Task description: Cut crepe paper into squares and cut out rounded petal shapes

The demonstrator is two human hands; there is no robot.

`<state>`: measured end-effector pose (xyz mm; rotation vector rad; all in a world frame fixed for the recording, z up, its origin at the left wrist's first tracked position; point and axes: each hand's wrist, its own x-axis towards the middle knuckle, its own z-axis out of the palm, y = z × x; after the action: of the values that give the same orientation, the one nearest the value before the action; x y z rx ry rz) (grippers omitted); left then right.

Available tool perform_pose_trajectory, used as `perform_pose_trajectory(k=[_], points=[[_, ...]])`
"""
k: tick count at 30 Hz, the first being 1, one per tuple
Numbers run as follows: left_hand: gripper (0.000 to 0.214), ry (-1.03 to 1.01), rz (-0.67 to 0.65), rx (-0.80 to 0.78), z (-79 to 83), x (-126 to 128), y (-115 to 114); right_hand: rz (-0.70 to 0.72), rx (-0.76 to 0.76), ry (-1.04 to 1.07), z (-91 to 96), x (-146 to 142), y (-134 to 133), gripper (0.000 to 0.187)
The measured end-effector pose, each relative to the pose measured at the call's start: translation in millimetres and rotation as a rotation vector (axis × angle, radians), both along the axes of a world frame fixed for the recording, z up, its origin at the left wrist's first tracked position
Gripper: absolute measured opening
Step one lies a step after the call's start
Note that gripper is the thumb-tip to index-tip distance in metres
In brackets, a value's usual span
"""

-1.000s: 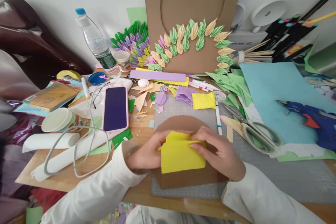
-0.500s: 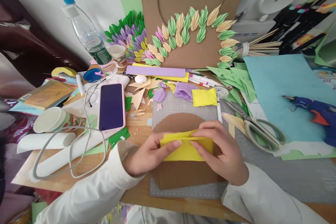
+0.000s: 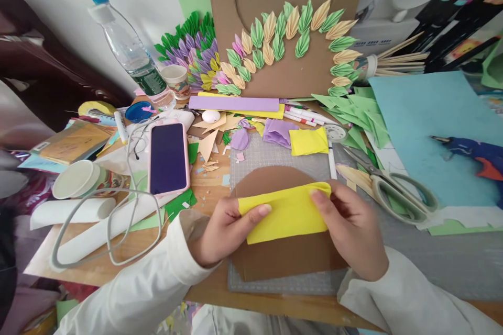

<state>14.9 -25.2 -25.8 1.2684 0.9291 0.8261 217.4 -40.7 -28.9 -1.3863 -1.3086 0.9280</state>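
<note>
A strip of yellow crepe paper (image 3: 288,214) is stretched between my two hands, its right end folded over at the top corner. My left hand (image 3: 226,230) pinches the left end, thumb on the front face. At the right end my right hand (image 3: 353,227) grips the paper between thumb and fingers. Under the strip lies a brown cardboard piece with a rounded top (image 3: 275,261), resting on a grey cutting mat (image 3: 255,152). Behind it are a folded yellow paper piece (image 3: 309,141) and a crumpled purple paper piece (image 3: 278,132).
To the right lie scissors (image 3: 393,188) and a blue glue gun (image 3: 471,152) on blue paper (image 3: 416,115). A phone (image 3: 168,159), a looped cable (image 3: 108,204) and a water bottle (image 3: 133,57) are at left. A cardboard panel with paper leaves (image 3: 275,76) stands behind.
My right hand has moved right and shifted its hold to the strip's right end. The yellow paper, folded over before, is now spread longer and flatter.
</note>
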Motion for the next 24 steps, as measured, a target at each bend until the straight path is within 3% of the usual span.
perform_pose_trajectory(k=[4,9,20,24], points=[[0.032,0.037,0.075,0.073,-1.2,-3,-1,-0.039,0.195,-0.217,-2.6,2,-5,0.016],[0.022,0.129,0.162,0.208,-3.5,-9,-3,-0.050,0.273,-0.281,-4.2,4,-7,0.013],[0.053,0.184,0.069,0.416,3.5,-8,0,-0.052,0.172,-0.143,-2.2,4,-7,0.025],[0.036,0.184,-0.010,0.315,6.9,-9,0,-0.090,0.105,-0.162,0.2,2,-10,0.030]])
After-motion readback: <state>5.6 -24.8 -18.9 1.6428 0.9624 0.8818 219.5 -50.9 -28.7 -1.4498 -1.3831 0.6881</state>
